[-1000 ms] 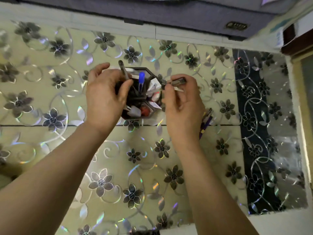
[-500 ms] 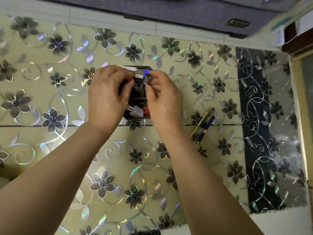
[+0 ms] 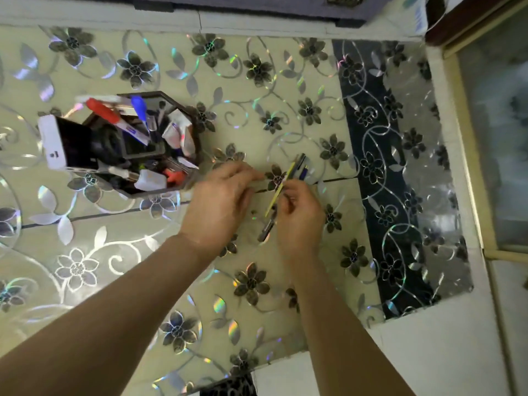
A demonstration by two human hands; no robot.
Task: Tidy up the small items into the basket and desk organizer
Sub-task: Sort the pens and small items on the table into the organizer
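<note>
A dark hexagonal desk organizer [image 3: 187, 182] stands on the floral surface at the left. It holds a red-capped marker [image 3: 104, 111], a blue-capped pen [image 3: 140, 107], a white phone [image 3: 58, 142] and several small items. To its right lie a few pens [image 3: 303, 168] on the surface. My right hand [image 3: 300, 215] is closed on a yellow pen [image 3: 278, 192] from that group. My left hand [image 3: 223, 198] hovers just left of the pens with fingers apart, holding nothing. A dark pen [image 3: 267, 228] lies between my hands.
The surface is a shiny floral covering with a dark patterned strip [image 3: 380, 172] on the right. A white ledge [image 3: 257, 22] and a dark cushion edge run along the far side. A glass-fronted cabinet [image 3: 497, 130] stands at the right.
Both hands left the organizer and moved right to the loose pens. The pen my right hand held went into the organizer, and that hand has taken hold of the yellow pen.
</note>
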